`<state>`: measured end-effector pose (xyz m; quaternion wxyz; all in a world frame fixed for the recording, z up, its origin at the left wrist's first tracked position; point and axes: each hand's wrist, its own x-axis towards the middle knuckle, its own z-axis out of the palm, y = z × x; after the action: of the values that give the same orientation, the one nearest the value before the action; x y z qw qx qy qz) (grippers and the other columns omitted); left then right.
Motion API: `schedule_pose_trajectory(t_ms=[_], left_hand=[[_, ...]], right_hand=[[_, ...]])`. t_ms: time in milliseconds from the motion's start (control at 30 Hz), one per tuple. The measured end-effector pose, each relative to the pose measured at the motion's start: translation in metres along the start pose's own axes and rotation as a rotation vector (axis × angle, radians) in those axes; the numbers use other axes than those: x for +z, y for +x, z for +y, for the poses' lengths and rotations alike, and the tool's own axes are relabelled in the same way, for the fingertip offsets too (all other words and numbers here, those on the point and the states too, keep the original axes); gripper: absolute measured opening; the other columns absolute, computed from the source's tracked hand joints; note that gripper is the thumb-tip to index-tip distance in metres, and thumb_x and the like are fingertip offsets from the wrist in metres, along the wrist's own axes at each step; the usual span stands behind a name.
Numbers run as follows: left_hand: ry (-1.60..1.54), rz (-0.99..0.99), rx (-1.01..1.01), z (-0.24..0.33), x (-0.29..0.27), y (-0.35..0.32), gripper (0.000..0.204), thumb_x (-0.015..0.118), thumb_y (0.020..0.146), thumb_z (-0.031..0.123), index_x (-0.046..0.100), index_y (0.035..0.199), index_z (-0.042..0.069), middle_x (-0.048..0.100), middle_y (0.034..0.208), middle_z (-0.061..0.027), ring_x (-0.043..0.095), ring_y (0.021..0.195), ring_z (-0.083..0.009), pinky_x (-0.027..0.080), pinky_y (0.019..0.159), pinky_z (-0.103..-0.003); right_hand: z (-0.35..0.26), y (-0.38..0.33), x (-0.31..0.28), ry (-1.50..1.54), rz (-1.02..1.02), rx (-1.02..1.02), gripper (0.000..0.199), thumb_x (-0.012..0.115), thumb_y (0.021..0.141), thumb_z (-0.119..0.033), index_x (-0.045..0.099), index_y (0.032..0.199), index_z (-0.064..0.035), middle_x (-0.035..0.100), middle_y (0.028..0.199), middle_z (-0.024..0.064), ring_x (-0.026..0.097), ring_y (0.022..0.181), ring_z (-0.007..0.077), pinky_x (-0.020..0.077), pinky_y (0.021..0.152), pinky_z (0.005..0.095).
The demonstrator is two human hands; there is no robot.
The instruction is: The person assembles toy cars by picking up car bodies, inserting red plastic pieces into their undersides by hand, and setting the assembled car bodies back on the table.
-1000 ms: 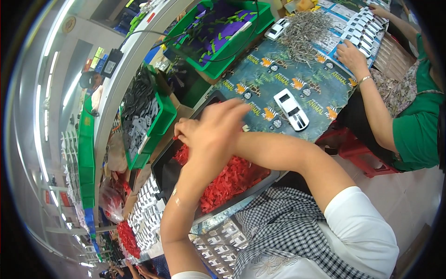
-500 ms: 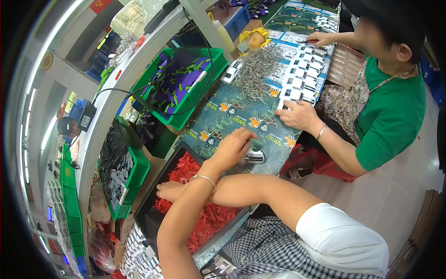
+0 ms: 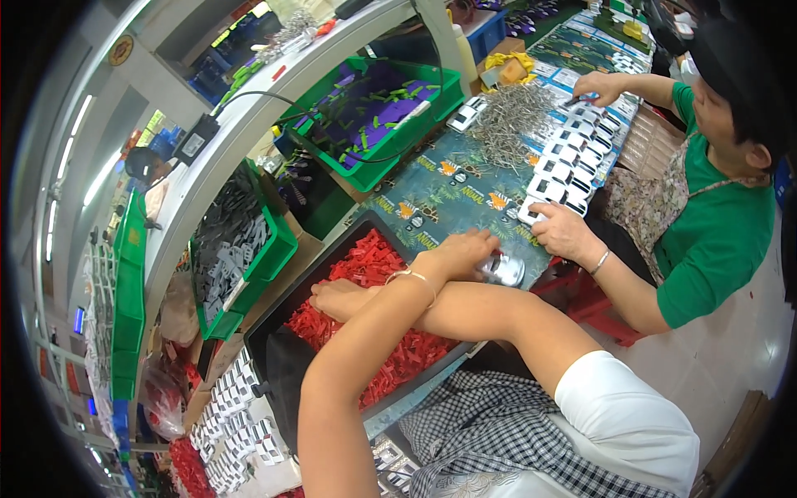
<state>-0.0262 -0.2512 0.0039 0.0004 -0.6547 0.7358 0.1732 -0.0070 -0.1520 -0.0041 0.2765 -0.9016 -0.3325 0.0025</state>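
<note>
At the far left stand two green bins: a narrow one (image 3: 129, 290) on edge by the shelf post, and beside it a green bin (image 3: 274, 249) heaped with grey plastic parts (image 3: 224, 249), too many to count. Nearer, low on the left, white toy car bodies (image 3: 237, 415) lie in rows, also beyond counting. Right of these sits one black tray (image 3: 274, 328) filled with a heap of red plastic parts (image 3: 374, 266). The person's two forearms cross above this tray. The arm that comes in from the right ends in the right hand (image 3: 340, 297), which lies low on the red parts with its fingers curled into the heap; whether it grips any piece I cannot tell. The arm that rises from the lower edge wears one thin bracelet (image 3: 413, 275) and ends in the left hand (image 3: 461, 249), closed over a silver toy car (image 3: 502, 270); the car pokes out on the hand's right side and rests on the patterned mat (image 3: 432, 195), just past the tray's right rim. Farther back, one larger green bin (image 3: 365, 174) holds purple and green pieces. Right of it lies a pile of thin metal pins (image 3: 510, 120), then rows of white toy cars (image 3: 573, 162). At the right a co-worker in a green top has one hand (image 3: 564, 232) resting on the near cars and the other hand (image 3: 598, 85) at the far rows.
</note>
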Motion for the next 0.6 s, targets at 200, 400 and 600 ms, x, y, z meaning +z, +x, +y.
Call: schedule_pose_trajectory(t_ms=[200,400,600], left_hand=[[-0.479,0.892,-0.383,0.007,-0.027,-0.081,0.063,0.085,0.068,0.023,0.050,0.116,0.002,0.062,0.104,-0.0157,0.061,0.097,-0.0294,0.048,0.085,-0.037],[-0.828,1.391,-0.659,0.002,0.009,-0.223,0.050,0.075,0.073,0.011,0.052,0.116,0.003,0.061,0.098,-0.0070,0.061,0.092,-0.0172,0.051,0.084,-0.032],[-1.306,1.656,-0.484,0.005,0.029,-0.280,0.072,0.041,0.092,0.066,0.042,0.133,0.007,0.055,0.082,-0.0064,0.051,0.055,-0.0133,0.042,0.047,-0.023]], right_hand=[[-0.013,0.018,-0.017,-0.068,-0.174,-0.081,0.041,0.042,0.097,-0.022,0.046,0.129,0.0033,0.052,0.130,0.0264,0.055,0.116,0.0405,0.0477,0.093,0.0470],[-0.005,0.005,-0.049,0.309,0.176,0.259,0.019,0.059,0.084,-0.026,0.063,0.097,-0.0138,0.066,0.099,0.0129,0.064,0.097,0.0293,0.0523,0.079,0.0417],[0.020,0.052,0.001,0.193,0.516,0.174,0.012,0.058,0.083,-0.014,0.063,0.083,-0.0031,0.062,0.089,0.0167,0.062,0.086,0.0387,0.0493,0.070,0.0483]])
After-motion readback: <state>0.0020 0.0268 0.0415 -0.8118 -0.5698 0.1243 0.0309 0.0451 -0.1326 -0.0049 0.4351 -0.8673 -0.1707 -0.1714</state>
